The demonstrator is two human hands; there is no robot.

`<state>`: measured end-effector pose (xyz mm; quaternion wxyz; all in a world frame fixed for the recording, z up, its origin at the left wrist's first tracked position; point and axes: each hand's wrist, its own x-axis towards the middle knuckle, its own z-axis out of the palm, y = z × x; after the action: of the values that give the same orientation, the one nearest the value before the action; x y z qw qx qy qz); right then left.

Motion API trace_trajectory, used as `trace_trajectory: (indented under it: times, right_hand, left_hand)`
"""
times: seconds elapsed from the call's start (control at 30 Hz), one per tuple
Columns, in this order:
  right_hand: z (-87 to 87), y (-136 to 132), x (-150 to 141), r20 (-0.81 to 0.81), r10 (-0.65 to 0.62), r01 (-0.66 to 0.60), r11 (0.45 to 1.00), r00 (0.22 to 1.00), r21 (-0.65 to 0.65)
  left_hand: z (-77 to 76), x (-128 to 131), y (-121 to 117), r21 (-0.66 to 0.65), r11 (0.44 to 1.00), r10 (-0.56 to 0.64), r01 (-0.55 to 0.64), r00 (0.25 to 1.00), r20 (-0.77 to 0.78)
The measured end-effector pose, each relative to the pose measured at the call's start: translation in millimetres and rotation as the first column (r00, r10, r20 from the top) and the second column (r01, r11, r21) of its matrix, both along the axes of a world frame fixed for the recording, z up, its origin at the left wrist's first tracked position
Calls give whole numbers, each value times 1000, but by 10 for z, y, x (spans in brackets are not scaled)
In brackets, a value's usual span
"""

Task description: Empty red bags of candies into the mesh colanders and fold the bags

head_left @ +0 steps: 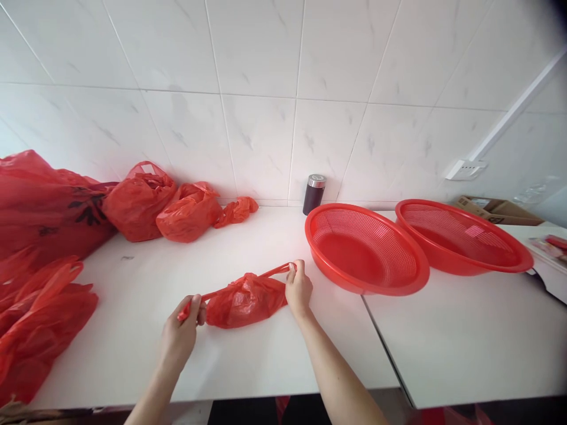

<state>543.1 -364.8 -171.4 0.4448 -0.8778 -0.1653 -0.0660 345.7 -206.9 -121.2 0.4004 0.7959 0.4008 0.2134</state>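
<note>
A small red plastic bag (pixel 245 300) lies on the white counter (pixel 146 330) in front of me, with its handles stretched out to both sides. My left hand (pixel 179 334) pinches the left handle. On the right, my right hand (pixel 298 289) pinches the other handle, pulled taut above the bag. Both hands are closed on the handles.
Two red mesh colander basins (pixel 365 248) (pixel 460 236) sit to the right. Several filled red bags (pixel 139 200) (pixel 188 212) (pixel 39 206) line the tiled wall and left edge. A dark cylindrical cup (pixel 313 193) stands at the wall. A cardboard box (pixel 498 209) is far right.
</note>
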Motion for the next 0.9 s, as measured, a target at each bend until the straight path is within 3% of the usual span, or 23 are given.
trace_trajectory:
  times: [0.13,0.2,0.23,0.3,0.37,0.43,0.5,0.6,0.7,0.8,0.9]
  right_hand:
    - [85,-35,-80,49,110,-117,976,993,183]
    - [180,-23,-150,74,155,-169,952,985,256]
    - [238,-9,-188,87,178,-196,940,980,281]
    - [359,26,-260,102,243,-263,904,965,337]
    - [463,56,-312,105,322,-336,846,941,414]
    - [528,70,-336,105,389,-388,779,915,493]
    - [551,62,-333,96,416,-399,744,904,535]
    - [530,19,-299,24,396,-335,742,918,581]
    - [473,-28,-267,-123,455,-314,761,882,567]
    - [400,-35,-269,-334,603,-336,732,725,592]
    - [358,-1,-309,-425,739,-214,596,522,774]
  left_hand:
    - [229,-24,52,-46,999,12,-7,995,95]
    - [365,-26,25,105,992,58,-76,985,162]
    - [425,-12,-8,246,962,60,-116,973,222]
    - [505,63,-92,542,832,-60,-117,953,298]
    - [516,198,-165,665,743,-257,81,951,172]
    - [464,366,-191,575,744,-399,341,917,-27]
    - [383,522,-164,433,760,-471,485,870,-146]
    - [309,656,-72,309,785,-505,537,844,-183]
    - [378,664,-13,169,840,-501,516,856,-126]
    - [557,608,-45,-37,859,-511,511,860,17]
    - [716,556,-144,-252,805,-504,538,843,188]
